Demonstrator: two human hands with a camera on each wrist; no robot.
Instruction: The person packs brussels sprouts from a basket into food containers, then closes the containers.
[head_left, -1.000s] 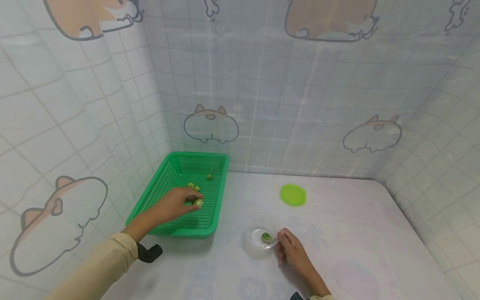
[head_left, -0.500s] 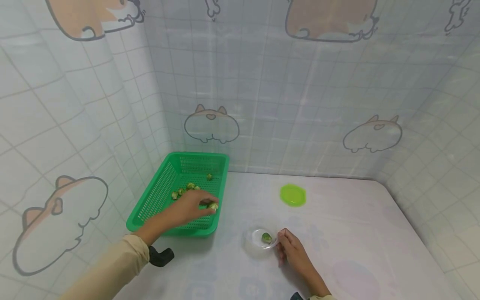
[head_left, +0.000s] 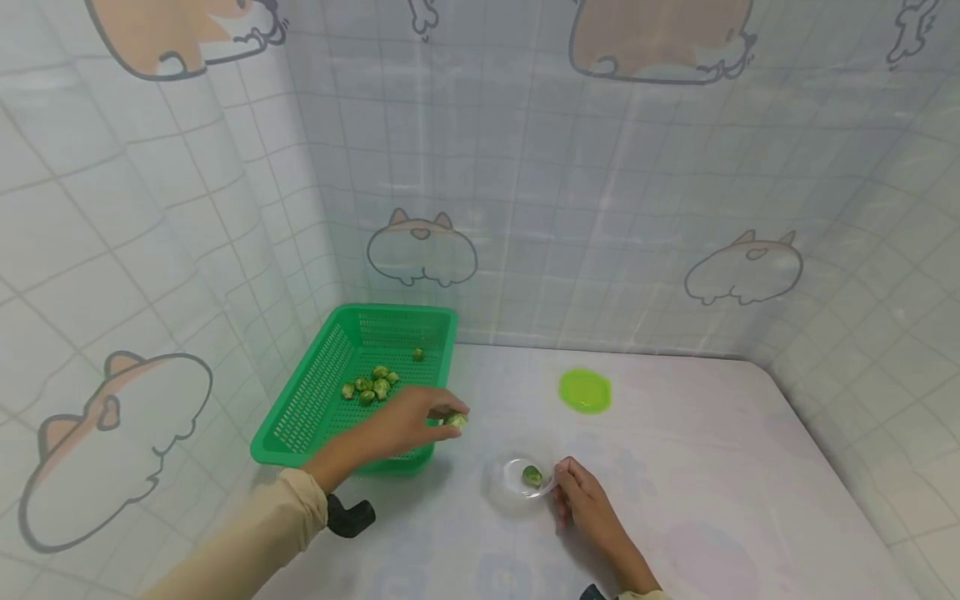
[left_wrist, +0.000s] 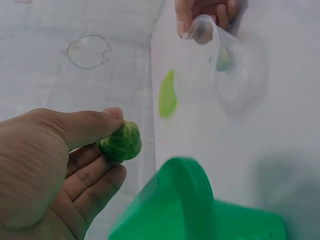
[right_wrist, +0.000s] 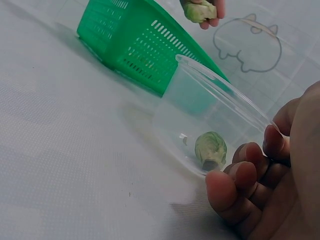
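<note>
My left hand (head_left: 408, 422) pinches a Brussels sprout (left_wrist: 122, 142) between thumb and fingers, just past the right rim of the green basket (head_left: 442, 350). Several more Brussels sprouts (head_left: 381, 388) lie on the basket floor, and a single one sits apart near its back. On the right, my right hand (head_left: 588, 504) grips the rim of a clear plastic cup (right_wrist: 170, 110) between thumb and fingers. One Brussels sprout (right_wrist: 210, 150) rests inside this cup, showing through its wall.
A lime-green round lid (head_left: 585, 391) lies on the white table (head_left: 675, 433) behind the cup. Curtain-like walls with dog drawings (head_left: 422, 247) rise at the back and both sides.
My left hand has moved right with its Brussels sprout, from over the basket to beyond its right rim, uncovering more sprouts. The right hand and cup have stayed put.
</note>
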